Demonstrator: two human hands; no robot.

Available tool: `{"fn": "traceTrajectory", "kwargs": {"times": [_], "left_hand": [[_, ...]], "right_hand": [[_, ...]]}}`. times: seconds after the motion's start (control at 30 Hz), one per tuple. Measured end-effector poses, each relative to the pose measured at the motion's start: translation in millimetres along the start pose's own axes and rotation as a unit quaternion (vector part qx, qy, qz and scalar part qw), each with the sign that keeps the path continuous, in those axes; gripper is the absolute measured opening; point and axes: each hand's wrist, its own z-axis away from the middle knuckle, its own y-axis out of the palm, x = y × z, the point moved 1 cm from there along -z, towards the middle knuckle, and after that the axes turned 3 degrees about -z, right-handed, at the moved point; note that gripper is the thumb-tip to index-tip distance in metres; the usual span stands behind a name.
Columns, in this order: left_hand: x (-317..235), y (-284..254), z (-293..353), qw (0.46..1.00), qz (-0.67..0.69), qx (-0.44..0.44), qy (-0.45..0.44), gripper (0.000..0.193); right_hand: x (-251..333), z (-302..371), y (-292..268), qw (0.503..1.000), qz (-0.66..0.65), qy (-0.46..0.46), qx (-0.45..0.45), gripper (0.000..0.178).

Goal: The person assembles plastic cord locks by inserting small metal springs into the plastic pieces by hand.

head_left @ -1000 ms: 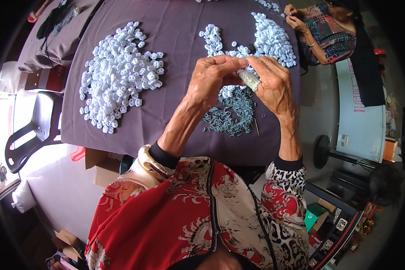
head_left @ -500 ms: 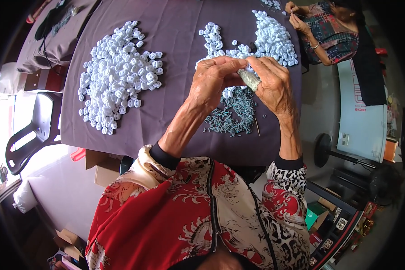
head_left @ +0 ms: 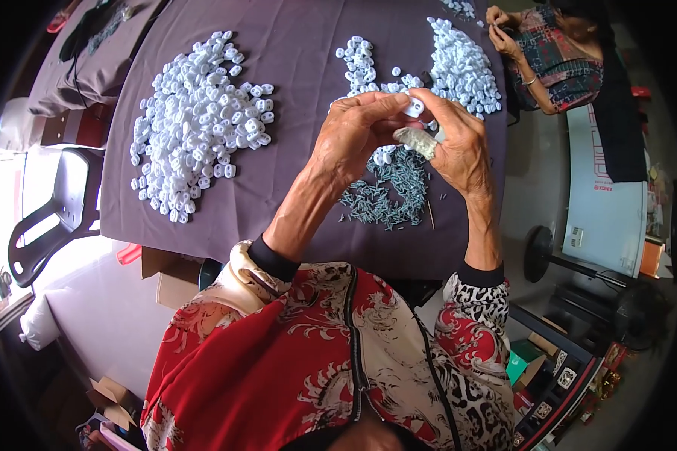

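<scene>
A small white plastic piece with holes (head_left: 414,108) is held up over the table between my two hands. My left hand (head_left: 350,135) pinches it between thumb and fingers. Curled around its far right side is my right hand (head_left: 462,146), with the index finger against the piece. The right thumb wears a pale wrapping (head_left: 416,140) and stands a little apart below it. Under my hands lies a heap of small grey-green, screw-like pieces (head_left: 387,192). More white pieces (head_left: 359,64) lie just beyond my fingers, partly hidden by them.
A large heap of white pieces (head_left: 203,120) covers the left of the brown tablecloth (head_left: 293,68). Another heap (head_left: 462,68) lies at the far right, near a co-worker's hands (head_left: 504,34). A thin stick (head_left: 430,214) rests beside the screw-like pieces. A black chair (head_left: 64,203) stands at left.
The white piece has come into sight between my fingertips. My right thumb has swung down and away from the left fingers, and the right index finger has shifted slightly.
</scene>
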Motion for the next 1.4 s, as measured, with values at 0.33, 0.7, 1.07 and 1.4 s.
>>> {"fn": "traceTrajectory", "kwargs": {"times": [0.33,0.7,1.07,1.4], "left_hand": [[-29.3,-47.0,-2.6,0.971,-0.181,-0.061,0.146,0.021],[-83.7,-142.7,32.3,0.551,-0.674,-0.331,0.365,0.014],[-16.1,-114.1,18.5,0.59,-0.7,-0.153,0.371,0.012],[26.2,-101.5,3.1,0.589,-0.752,-0.058,0.29,0.016]], "right_hand": [[-30.5,32.8,29.0,0.984,-0.054,0.169,0.031,0.025],[-32.2,31.4,100.4,0.99,0.013,0.105,0.098,0.021],[-23.3,30.6,107.3,0.976,0.072,0.055,0.2,0.015],[-38.8,35.6,96.1,0.989,0.009,0.092,0.112,0.019]]}}
